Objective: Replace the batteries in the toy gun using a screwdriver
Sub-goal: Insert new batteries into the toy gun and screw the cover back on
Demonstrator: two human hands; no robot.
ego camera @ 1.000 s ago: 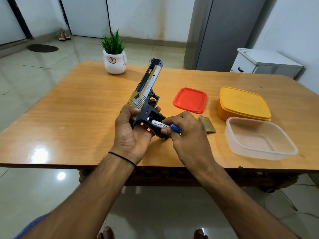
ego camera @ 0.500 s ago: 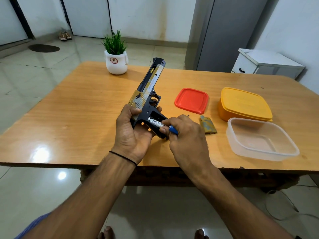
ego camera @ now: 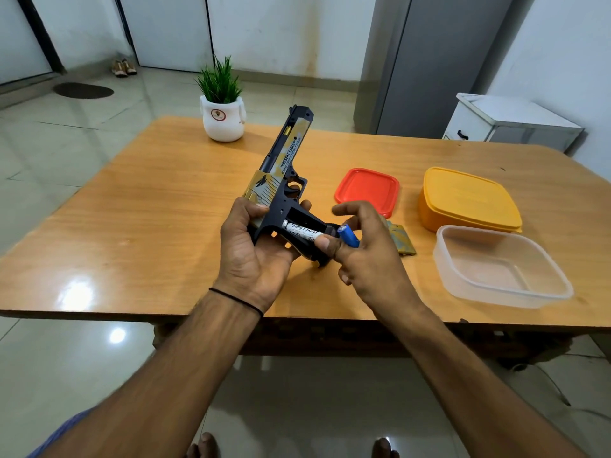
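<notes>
The right hand (ego camera: 370,259) has turned and drawn slightly back from the grip over the last second. Its forefinger now lifts free, its thumb (ego camera: 325,242) presses the near end of the white battery (ego camera: 301,230), and its lower fingers curl around a blue battery (ego camera: 348,235).

The white battery lies in the open grip bay, so the blue one probably goes in next. The left hand (ego camera: 251,256) wraps the gun (ego camera: 287,160) above the table (ego camera: 148,209), barrel pointing far.

The cover (ego camera: 401,241) lies on the table, half hidden behind the right hand. No screwdriver or screws are in view, and whether the white battery is fully seated cannot be told.
</notes>
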